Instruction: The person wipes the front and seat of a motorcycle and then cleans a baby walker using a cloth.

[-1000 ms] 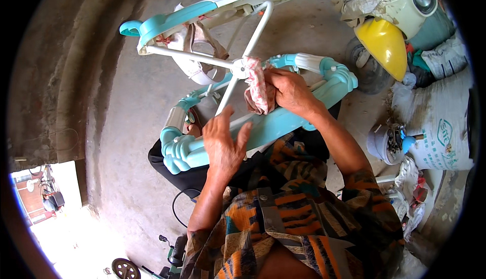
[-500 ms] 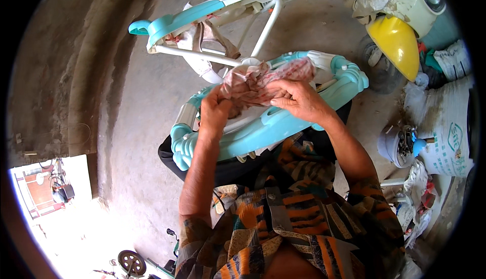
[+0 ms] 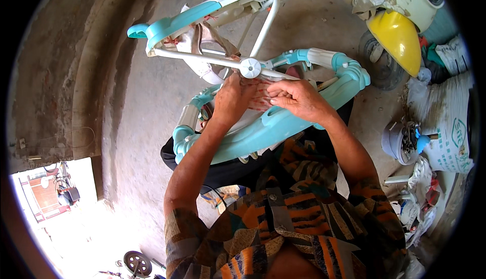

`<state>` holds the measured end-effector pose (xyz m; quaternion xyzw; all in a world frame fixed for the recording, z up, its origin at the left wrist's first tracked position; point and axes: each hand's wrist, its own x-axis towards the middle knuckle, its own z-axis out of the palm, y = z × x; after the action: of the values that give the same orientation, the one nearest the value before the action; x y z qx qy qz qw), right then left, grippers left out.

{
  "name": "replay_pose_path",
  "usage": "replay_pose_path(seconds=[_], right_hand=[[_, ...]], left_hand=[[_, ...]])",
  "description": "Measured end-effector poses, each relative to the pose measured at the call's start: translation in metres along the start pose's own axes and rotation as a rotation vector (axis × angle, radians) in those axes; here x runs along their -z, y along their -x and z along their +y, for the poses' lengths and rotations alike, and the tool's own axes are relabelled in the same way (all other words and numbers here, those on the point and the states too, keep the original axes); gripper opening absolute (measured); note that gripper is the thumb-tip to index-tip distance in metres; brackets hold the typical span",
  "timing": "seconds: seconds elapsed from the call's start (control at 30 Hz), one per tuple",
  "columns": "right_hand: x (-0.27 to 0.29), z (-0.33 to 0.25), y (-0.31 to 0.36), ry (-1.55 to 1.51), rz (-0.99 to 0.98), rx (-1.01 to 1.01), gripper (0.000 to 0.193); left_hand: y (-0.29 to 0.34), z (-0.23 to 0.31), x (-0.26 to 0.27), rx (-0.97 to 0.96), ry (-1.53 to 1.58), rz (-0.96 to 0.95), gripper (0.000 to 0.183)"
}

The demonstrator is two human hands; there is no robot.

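Observation:
A turquoise and white baby walker lies on its side across my lap, its curved base (image 3: 253,136) nearest me and its upper ring (image 3: 190,20) farther off. White tubes cross between them at a round white hub (image 3: 250,68). Just below that hub, a thin cloth with a red and pale print (image 3: 259,98) is stretched between my hands. My left hand (image 3: 233,101), back upward, closes on the cloth's left part. My right hand (image 3: 298,98) pinches its right part with thumb and fingers. A pale, stained fabric piece (image 3: 195,51) hangs inside the upper ring.
On the right are a yellow curved shell (image 3: 396,41), a tyre (image 3: 378,64), a bucket of small items (image 3: 397,145) and a large white sack (image 3: 445,127). A concrete wall (image 3: 55,76) runs along the left. A dark wheel (image 3: 136,263) shows at lower left.
The bunched cloth has come down from over the hub and now lies lower and flatter, uncovering the hub. My left hand has moved right and slightly up; my right hand stays nearly in place.

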<state>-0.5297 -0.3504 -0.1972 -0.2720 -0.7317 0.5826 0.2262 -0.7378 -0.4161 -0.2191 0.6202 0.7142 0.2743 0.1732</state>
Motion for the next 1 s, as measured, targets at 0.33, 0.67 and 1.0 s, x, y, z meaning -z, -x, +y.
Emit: replay_pose_path(seconds=[0.33,0.67,1.0], right_hand=[[0.0,-0.004,0.001,0.082,0.01,0.012,0.024],[-0.001,-0.001,0.0,0.11,0.023,0.082,0.022],[-0.004,-0.002,-0.001,0.165,0.042,0.087,0.021]], left_hand=[[0.017,-0.042,-0.002,-0.122,-0.325,-0.341,0.034],[0.033,-0.062,0.066,0.419,0.118,-0.988,0.032],[0.033,-0.06,0.053,-0.302,-0.421,-0.426,0.009]])
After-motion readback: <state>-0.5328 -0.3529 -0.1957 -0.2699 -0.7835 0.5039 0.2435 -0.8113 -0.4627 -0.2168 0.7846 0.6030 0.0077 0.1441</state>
